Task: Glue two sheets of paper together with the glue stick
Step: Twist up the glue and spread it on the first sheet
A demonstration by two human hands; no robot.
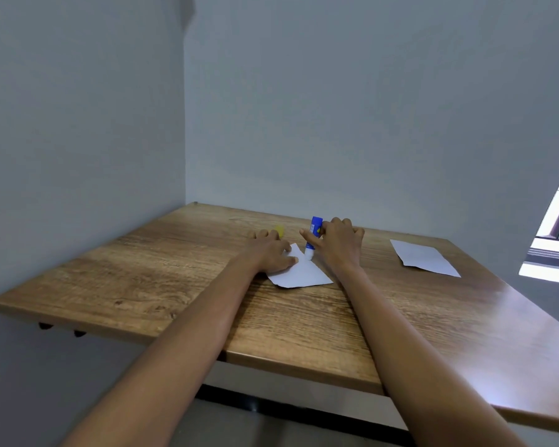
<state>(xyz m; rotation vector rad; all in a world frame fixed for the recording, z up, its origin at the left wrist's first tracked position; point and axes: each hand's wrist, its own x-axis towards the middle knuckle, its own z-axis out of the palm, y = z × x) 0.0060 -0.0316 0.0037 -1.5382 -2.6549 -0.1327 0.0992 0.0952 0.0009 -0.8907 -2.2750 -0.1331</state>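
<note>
Plainly the near sheet [299,271] is light and limp, apt to slide, so the left hand [271,253] presses flat fingers on its left edge. Just beyond, the right hand [338,243] grips the rigid glue stick [313,237] mid-barrel, tip down on the paper. A second sheet [423,258] lies well apart, far right.

No lettering can be read anywhere in this view. The blue glue stick with a white tip [313,235], standing tilted on the small white paper sheet [300,271], carries a pale label panel and a yellow spot on its barrel, but any print there is too small and blurred to make out.
</note>
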